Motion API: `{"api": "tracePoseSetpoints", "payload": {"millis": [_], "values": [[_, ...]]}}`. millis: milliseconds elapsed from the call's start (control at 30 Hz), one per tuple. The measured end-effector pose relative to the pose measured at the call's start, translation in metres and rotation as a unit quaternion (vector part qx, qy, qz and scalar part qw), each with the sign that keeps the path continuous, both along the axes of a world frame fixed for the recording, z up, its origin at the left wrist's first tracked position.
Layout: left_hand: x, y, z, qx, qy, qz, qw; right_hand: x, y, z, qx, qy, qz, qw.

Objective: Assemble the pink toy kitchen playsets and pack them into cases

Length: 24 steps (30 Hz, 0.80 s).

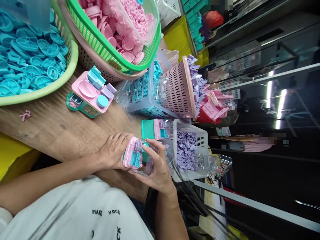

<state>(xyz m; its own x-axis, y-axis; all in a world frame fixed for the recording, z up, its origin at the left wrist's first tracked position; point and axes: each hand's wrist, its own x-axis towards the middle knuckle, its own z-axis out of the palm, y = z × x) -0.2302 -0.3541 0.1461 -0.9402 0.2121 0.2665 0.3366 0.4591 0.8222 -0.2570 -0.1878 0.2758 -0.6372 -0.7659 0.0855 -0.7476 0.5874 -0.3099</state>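
Between my two hands is a small toy kitchen (131, 154) in pink, teal, blue and purple. My left hand (113, 150) is closed against its left side, the fingertips partly hidden. From the other side my right hand (160, 168) grips it with curved fingers and thumb, around what looks like a clear plastic part. Just beyond my hands another toy kitchen (160, 129) with a teal side lies on the table. A third toy kitchen (91, 91), with a pink top, stands farther left on the wooden table (75, 133).
A basket of blue parts (72, 71) is at the left. Behind stands a green basket (120, 65) of pink parts. A pink basket (178, 88) and a white bin (203, 143) hold purple parts. Small pink pieces (25, 115) lie on the table. A person (257, 143) is in the background.
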Motion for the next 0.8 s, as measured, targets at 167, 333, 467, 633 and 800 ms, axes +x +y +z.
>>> {"api": "tracePoseSetpoints", "payload": {"millis": [167,333,467,633,800], "values": [[-0.001,-0.008,0.013,0.018,-0.028,-0.020,0.999,-0.002,0.003,-0.001,0.012,-0.015,0.004,1.000],[-0.002,-0.013,0.020,0.026,-0.055,-0.042,0.997,-0.002,0.005,-0.002,0.017,-0.026,-0.002,1.000],[-0.001,-0.011,0.018,0.017,-0.048,-0.034,0.998,-0.001,0.006,-0.002,0.017,-0.016,0.002,1.000],[0.000,-0.007,0.013,0.015,-0.025,-0.017,0.999,-0.003,0.006,0.001,0.029,-0.031,0.010,0.999],[0.000,-0.003,0.005,0.012,-0.011,-0.016,1.000,-0.005,-0.002,0.012,0.082,-0.063,-0.001,0.995]]}}
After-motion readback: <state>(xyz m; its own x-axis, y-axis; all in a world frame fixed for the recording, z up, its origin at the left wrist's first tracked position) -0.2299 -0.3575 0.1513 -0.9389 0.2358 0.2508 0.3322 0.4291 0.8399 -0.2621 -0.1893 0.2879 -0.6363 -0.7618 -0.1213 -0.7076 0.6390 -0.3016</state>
